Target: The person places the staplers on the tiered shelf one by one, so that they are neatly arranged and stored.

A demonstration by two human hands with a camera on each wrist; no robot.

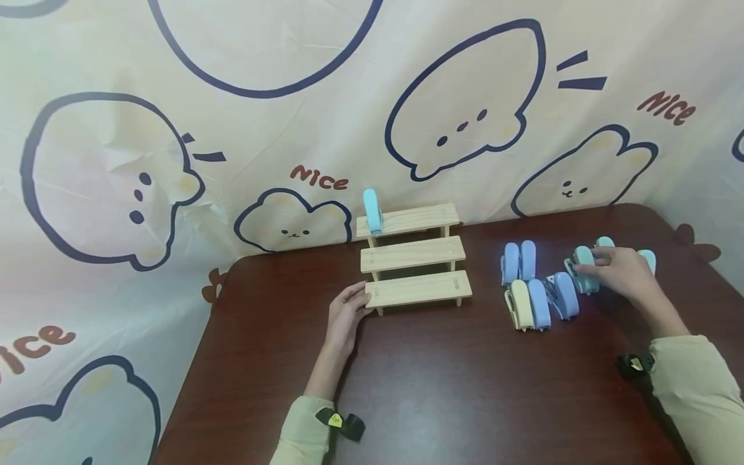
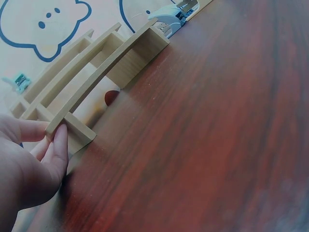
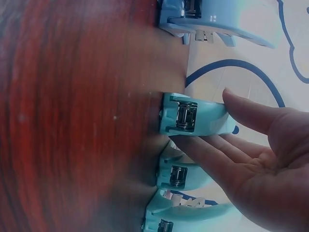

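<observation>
A three-tier wooden stand (image 1: 418,289) is on the table, and my left hand (image 1: 344,316) pinches the left end of its lowest step. Thumb and fingers of that hand (image 2: 36,166) lie on either side of the board in the left wrist view. A light blue clip (image 1: 372,210) stands at the left end of the top step. My right hand (image 1: 628,274) holds a teal clip (image 1: 584,268) between thumb and fingers at the table's right. In the right wrist view this clip (image 3: 207,116) has its spring end down by the tabletop.
Left of the right hand stand several blue clips (image 1: 539,303) and a pale yellow clip (image 1: 522,305). More teal clips (image 1: 604,241) are behind and beside that hand. A patterned cloth (image 1: 465,77) hangs along the dark wooden table's (image 1: 442,387) back edge.
</observation>
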